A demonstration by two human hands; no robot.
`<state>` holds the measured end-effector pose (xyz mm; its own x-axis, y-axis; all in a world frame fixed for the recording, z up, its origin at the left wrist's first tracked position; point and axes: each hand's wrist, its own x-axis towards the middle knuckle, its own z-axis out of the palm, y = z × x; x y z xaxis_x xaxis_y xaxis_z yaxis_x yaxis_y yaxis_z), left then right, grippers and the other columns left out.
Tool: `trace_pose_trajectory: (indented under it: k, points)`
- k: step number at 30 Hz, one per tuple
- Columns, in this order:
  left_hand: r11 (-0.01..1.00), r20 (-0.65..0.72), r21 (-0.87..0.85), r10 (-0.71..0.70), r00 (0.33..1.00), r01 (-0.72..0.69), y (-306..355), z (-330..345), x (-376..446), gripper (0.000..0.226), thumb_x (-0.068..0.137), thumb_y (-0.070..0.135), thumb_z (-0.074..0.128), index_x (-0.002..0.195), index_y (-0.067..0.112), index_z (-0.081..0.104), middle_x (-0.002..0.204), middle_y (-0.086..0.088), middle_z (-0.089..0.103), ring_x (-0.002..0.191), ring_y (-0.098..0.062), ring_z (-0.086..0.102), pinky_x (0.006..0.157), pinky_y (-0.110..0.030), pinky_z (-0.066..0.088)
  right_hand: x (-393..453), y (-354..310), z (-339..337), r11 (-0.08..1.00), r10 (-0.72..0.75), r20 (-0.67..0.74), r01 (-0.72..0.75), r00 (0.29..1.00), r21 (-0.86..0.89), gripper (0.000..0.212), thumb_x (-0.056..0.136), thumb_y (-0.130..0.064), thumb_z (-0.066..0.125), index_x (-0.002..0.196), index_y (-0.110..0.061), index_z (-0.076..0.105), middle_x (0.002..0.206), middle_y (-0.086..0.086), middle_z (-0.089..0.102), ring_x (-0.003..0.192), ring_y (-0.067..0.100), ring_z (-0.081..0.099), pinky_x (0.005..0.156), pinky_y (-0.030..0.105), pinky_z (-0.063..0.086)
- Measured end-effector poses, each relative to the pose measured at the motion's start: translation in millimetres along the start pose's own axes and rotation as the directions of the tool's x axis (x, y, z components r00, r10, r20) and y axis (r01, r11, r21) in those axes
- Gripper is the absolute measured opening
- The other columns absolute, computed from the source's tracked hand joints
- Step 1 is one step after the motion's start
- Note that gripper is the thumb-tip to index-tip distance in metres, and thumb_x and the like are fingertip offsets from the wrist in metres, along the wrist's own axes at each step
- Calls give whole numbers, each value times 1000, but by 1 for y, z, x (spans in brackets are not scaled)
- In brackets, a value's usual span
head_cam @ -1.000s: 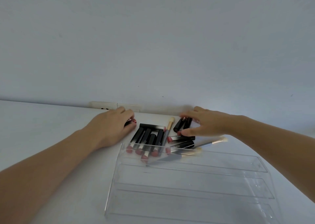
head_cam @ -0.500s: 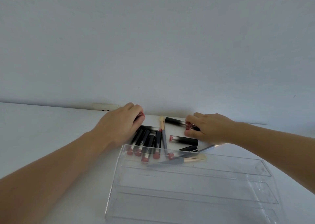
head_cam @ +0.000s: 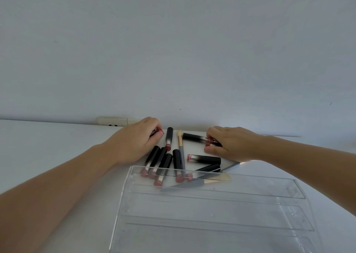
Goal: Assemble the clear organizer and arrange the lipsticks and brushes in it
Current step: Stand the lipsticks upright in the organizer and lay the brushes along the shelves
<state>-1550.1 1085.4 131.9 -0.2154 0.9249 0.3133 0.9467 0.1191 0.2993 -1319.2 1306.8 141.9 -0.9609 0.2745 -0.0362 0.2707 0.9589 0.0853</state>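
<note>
Head view: left hand (head_cam: 134, 143) curled over a black lipstick with a red end (head_cam: 157, 132), only its tip showing under the fingers, seemingly taken from the pile for loading. Right hand (head_cam: 229, 144) pinching the red end of a second long black lipstick tube (head_cam: 194, 136) lying crosswise, probably for the same purpose. Between the hands, loose black lipsticks with pink ends (head_cam: 161, 161) and a grey-handled brush with a pale tip (head_cam: 180, 146), lying flat on the white table (head_cam: 48, 148). Clear acrylic tiered organizer (head_cam: 212, 210) just in front of the pile, its back wall over the lipsticks' near ends; troughs apparently still unfilled.

Pale wall (head_cam: 173, 50) close behind both hands, so little room backward; open table to the left; lifting up and toward the body looks the free path.
</note>
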Motion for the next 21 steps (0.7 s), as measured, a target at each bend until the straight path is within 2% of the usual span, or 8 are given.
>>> trace_pose_trajectory:
  k: [6,9,12,14,17,21]
  points:
    - [999,5,35,11,1000,-11,19,-3,0,14,102,44,40,106,36,50,83,16,60,71,-4,57,61,-30,44,0,1,3,1000,8,-1,-8,1000,16,43,93,-71,29,108,-32,38,108,-11,48,88,20,52,72,35,37]
    - [998,102,63,9,995,-16,22,-5,-3,20,103,41,40,109,33,57,94,12,60,82,-12,60,73,-34,49,-1,1,3,1000,6,-9,-6,1000,16,43,94,-70,31,109,-31,39,110,-9,50,89,20,52,73,35,37]
    - [991,183,133,-41,982,17,23,-3,-3,29,102,51,41,107,28,57,96,7,55,87,-20,60,81,-37,51,-2,0,3,1000,6,-14,-5,1000,25,44,93,-71,31,109,-31,39,109,-9,50,89,19,52,73,35,37]
    - [984,191,172,-81,978,48,21,0,-3,33,101,57,40,105,27,55,95,9,52,86,-19,60,78,-35,48,-2,-1,3,999,7,-13,-7,1000,31,46,93,-72,30,111,-30,40,111,-8,52,90,20,52,73,35,37]
    - [977,174,198,-115,978,79,16,3,-3,29,99,54,42,103,28,54,90,12,50,85,-20,59,71,-32,42,-2,-1,2,999,10,-17,-10,1000,36,46,93,-71,31,112,-30,41,113,-7,52,90,19,51,73,35,37]
    - [952,164,295,-134,977,81,13,3,-3,29,95,59,48,101,30,51,87,12,50,83,-18,58,67,-29,39,-2,0,2,999,0,-18,1,1000,45,46,91,-74,29,108,-32,40,108,-9,52,86,18,52,70,34,37]
